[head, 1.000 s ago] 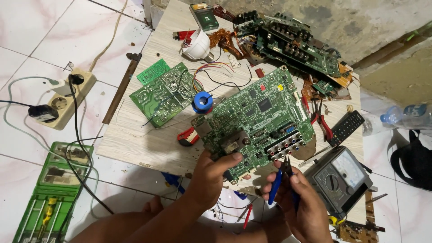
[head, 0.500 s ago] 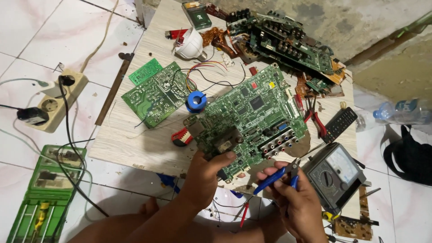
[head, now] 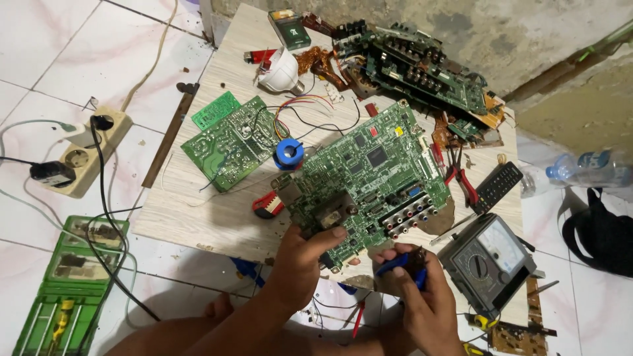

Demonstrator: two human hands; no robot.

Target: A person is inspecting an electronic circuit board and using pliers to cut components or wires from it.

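Green circuit board (head: 369,175) on our worktop (head: 198,211): left hand (head: 304,260) grips its edge, right hand (head: 422,300) closed around blue-handled pliers (head: 402,262), rework apparently unfinished.

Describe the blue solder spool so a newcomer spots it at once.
Start at the wooden board on the tiled floor. Two green circuit boards lie there: the big one under the left hand, a smaller one farther left. The solder spool sits between them, the only round, bright blue ring there.

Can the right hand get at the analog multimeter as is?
Probably, but not freely: the multimeter sits right beside the right hand with nothing between them, yet that hand is gripping blue-handled pliers and would need to drop them first.
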